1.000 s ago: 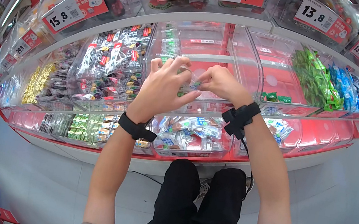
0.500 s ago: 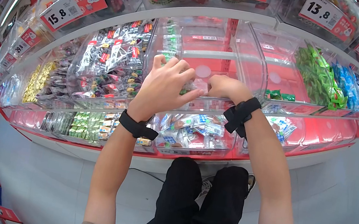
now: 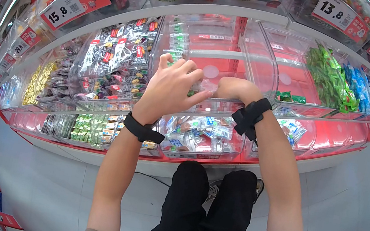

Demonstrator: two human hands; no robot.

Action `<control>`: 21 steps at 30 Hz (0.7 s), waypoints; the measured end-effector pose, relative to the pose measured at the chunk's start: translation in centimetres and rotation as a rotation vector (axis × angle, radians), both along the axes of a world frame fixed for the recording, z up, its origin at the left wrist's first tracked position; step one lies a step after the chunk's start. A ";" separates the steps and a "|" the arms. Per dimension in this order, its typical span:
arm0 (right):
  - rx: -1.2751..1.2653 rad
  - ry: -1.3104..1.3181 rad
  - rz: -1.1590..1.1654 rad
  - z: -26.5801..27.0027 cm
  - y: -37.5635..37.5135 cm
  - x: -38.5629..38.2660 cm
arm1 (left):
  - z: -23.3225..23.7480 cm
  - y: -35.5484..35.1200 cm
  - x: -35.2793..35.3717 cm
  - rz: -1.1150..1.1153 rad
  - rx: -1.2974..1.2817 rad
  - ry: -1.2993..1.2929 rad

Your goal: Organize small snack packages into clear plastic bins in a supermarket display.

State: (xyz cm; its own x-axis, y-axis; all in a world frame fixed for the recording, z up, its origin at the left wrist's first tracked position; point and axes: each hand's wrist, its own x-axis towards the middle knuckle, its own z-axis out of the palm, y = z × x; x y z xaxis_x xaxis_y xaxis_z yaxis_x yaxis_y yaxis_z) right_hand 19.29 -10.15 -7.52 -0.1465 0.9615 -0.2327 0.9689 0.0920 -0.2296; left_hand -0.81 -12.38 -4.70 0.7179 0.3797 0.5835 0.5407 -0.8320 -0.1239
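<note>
My left hand [image 3: 174, 86] reaches into a clear plastic bin [image 3: 273, 66], its fingers curled over clear-wrapped packets [image 3: 194, 89]. Part of their wrapping shows between thumb and forefinger. To its right, my right hand [image 3: 239, 90] is bent at the wrist over the same bin's front, fingers closed and pointing towards the left thumb. Whatever its fingertips hold is hidden from me. Behind the left hand, a column of small green-and-clear packets [image 3: 177, 40] runs along the bin's left side. Both wrists wear black straps.
Dark-wrapped snack packets [image 3: 120, 59] fill the bin on the left. Green bags [image 3: 332, 79] and blue bags [image 3: 360, 89] stand in the bin at right. A lower bin [image 3: 201, 135] contains white-and-blue packets. Price cards [image 3: 72, 9] hang from the upper shelf, above a white shelf edge [image 3: 213, 10].
My right hand has shifted very slightly right, and its fingers have turned a little. The left hand stays almost where it was over the packets.
</note>
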 end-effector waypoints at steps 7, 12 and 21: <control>0.332 0.668 -0.293 1.0 0.3 0.6 | -0.1 0.1 0.1 0.001 0.009 0.006; 0.850 0.704 0.145 0.2 1.2 0.8 | -0.3 0.3 0.0 0.003 0.019 0.001; 0.761 0.989 0.046 1.3 -1.2 0.2 | -0.2 0.2 0.0 -0.002 0.032 -0.015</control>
